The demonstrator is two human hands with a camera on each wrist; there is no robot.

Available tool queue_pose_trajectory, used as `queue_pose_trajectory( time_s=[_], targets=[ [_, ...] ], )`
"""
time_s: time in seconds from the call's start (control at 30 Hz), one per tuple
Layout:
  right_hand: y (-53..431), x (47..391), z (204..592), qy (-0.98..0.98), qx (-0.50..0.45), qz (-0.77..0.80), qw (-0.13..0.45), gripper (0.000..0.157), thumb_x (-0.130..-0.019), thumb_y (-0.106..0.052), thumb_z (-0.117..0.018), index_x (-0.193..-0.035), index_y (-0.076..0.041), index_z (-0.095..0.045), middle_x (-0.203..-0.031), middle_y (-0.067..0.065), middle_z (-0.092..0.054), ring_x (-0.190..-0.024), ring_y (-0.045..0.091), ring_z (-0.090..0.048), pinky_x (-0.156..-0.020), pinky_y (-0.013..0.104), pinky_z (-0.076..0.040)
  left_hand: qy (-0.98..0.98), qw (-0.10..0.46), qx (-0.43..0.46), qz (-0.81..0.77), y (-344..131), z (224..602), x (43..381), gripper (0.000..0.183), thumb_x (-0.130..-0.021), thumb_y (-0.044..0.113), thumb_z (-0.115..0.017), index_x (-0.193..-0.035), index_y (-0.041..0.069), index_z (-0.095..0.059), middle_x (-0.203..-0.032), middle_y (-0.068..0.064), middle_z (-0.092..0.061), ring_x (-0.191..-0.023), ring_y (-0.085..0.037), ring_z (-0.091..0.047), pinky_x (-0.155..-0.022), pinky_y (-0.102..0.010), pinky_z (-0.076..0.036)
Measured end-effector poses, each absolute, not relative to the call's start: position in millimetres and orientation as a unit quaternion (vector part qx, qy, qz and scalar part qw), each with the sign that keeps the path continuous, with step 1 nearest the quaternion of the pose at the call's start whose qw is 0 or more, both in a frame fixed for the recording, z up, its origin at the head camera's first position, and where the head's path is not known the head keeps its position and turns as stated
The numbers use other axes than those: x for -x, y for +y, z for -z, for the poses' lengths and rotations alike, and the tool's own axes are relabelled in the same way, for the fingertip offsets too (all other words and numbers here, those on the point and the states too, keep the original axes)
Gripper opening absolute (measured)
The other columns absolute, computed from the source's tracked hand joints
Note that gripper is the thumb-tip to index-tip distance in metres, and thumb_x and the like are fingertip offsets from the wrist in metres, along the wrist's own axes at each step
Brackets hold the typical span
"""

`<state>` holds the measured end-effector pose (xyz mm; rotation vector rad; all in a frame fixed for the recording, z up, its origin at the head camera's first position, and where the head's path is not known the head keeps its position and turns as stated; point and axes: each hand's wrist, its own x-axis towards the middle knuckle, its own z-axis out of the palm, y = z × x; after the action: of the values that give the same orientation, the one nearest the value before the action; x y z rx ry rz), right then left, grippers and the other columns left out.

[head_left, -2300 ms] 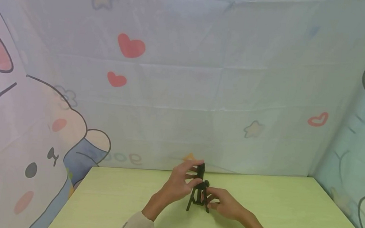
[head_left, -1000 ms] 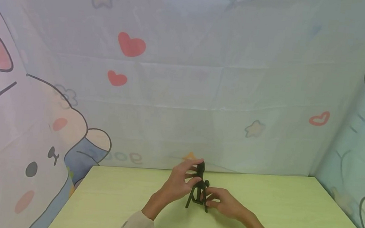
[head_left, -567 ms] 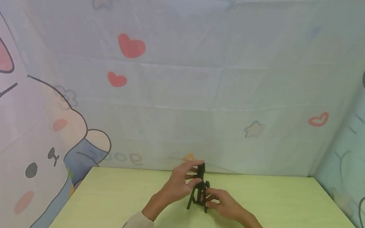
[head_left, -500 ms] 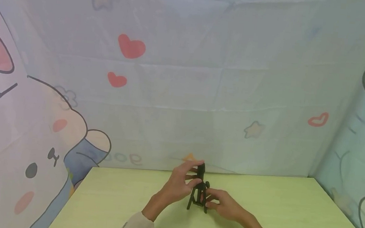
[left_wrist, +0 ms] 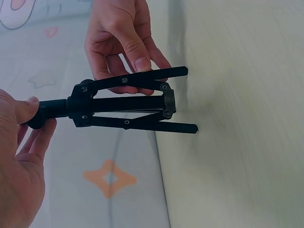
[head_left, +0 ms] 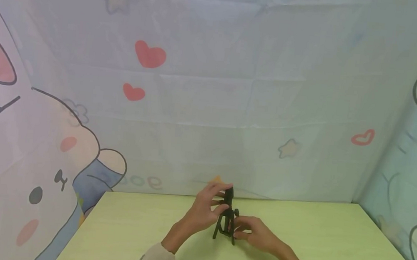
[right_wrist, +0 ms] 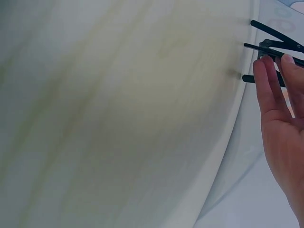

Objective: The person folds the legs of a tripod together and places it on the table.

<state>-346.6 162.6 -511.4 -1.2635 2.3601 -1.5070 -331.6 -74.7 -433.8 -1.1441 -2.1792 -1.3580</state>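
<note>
A small black tripod [head_left: 227, 212] stands upright on the table, its legs partly spread. In the left wrist view the tripod [left_wrist: 128, 103] shows its centre column and hinged braces. My left hand [head_left: 202, 211] holds its upper part, thumb low and fingertips up along the head. Lower down, my right hand [head_left: 258, 234] pinches one leg; in the left wrist view the thumb of the right hand [left_wrist: 118, 40] lies against that leg with fingers behind it. The right wrist view shows the right hand [right_wrist: 285, 137] at the tripod legs [right_wrist: 275, 31], the top cut off by the frame.
The pale yellow-green table [head_left: 333, 242] reaches back to a hanging cloth [head_left: 252, 109] printed with hearts, stars and a rabbit. The cloth also runs along both sides. The table's back edge lies close behind the tripod.
The tripod's right leg has shifted slightly inward to the left, and the right hand has moved a little left with it. The left hand keeps its hold on the upper part.
</note>
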Motion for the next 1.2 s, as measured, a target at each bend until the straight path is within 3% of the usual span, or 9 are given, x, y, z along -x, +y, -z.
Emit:
queue_pose_trajectory(
  time_s=[0.33, 0.57, 0.83, 1.2],
  targets=[
    [166.6, 346.8, 508.5, 0.791, 0.376, 0.482, -0.005, 0.008, -0.098, -0.01, -0.073, -0.106, -0.01, -0.073, -0.104, 0.006, -0.075, -0.094, 0.023, -0.072, -0.084, 0.034, -0.063, -0.764, 0.159, 0.394, 0.486, -74.9, 432.0, 331.7, 0.057, -0.094, -0.016, -0.066, -0.145, 0.01, -0.057, -0.134, -0.014, -0.055, -0.115, -0.032, -0.065, -0.092, -0.029, -0.061],
    [169.0, 348.2, 509.2, 0.802, 0.337, 0.493, -0.021, 0.007, -0.098, -0.009, -0.073, -0.103, -0.006, -0.07, -0.1, 0.007, -0.072, -0.092, 0.025, -0.071, -0.075, 0.031, -0.064, -0.77, 0.175, 0.391, 0.473, -75.6, 431.8, 332.8, 0.06, -0.092, -0.018, -0.066, -0.144, 0.011, -0.059, -0.133, -0.013, -0.059, -0.112, -0.03, -0.067, -0.09, -0.033, -0.062],
    [166.4, 346.4, 506.4, 0.803, 0.322, 0.5, -0.032, 0.016, -0.098, -0.015, -0.075, -0.111, -0.012, -0.067, -0.107, 0.005, -0.069, -0.098, 0.025, -0.069, -0.079, 0.031, -0.063, -0.771, 0.182, 0.395, 0.465, -75.5, 432.2, 333.5, 0.059, -0.091, -0.022, -0.064, -0.142, 0.006, -0.06, -0.133, -0.011, -0.063, -0.11, -0.027, -0.068, -0.092, -0.03, -0.061],
    [160.8, 347.5, 509.5, 0.789, 0.342, 0.511, 0.005, 0.018, -0.099, -0.009, -0.072, -0.117, -0.01, -0.072, -0.108, 0.013, -0.073, -0.097, 0.028, -0.071, -0.08, 0.03, -0.063, -0.771, 0.184, 0.393, 0.466, -76.5, 432.0, 334.6, 0.059, -0.093, -0.022, -0.061, -0.14, 0.013, -0.062, -0.131, -0.006, -0.066, -0.114, -0.025, -0.066, -0.095, -0.035, -0.06]
  ],
)
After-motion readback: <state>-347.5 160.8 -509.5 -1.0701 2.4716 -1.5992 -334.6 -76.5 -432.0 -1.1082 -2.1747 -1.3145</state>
